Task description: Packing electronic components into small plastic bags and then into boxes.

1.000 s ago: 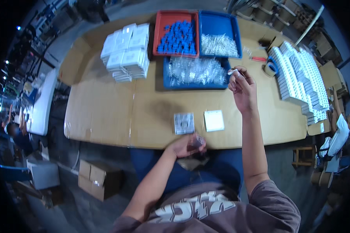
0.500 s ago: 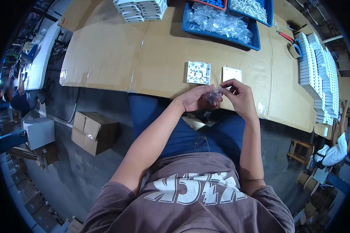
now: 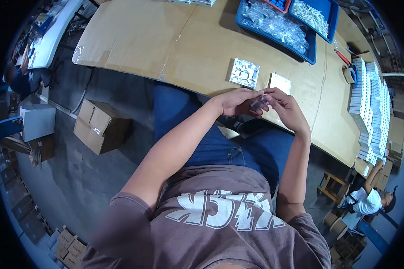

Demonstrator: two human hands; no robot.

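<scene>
My left hand (image 3: 238, 102) and my right hand (image 3: 289, 110) meet just over the table's near edge. Between them is a small clear plastic bag (image 3: 258, 105); the fingers of both hands are closed on it, and what it contains is too small to make out. Right beyond my left hand lies an open square white plastic tray (image 3: 244, 73) with moulded parts inside. A flat white plastic cover (image 3: 280, 83) rests on the table just past my right fingers.
Cardboard covers the table (image 3: 202, 49). At the back right stand a blue tray of clear bags (image 3: 274, 27) and a blue tray of small white pieces (image 3: 312, 18). Stacked white units (image 3: 368, 105) line the right side, near a tape roll (image 3: 349, 75). A carton (image 3: 101, 125) sits on the floor.
The whole view has turned and shifted, so the table's things appear farther right. My right fingers have come closer to the left ones at the bag.
</scene>
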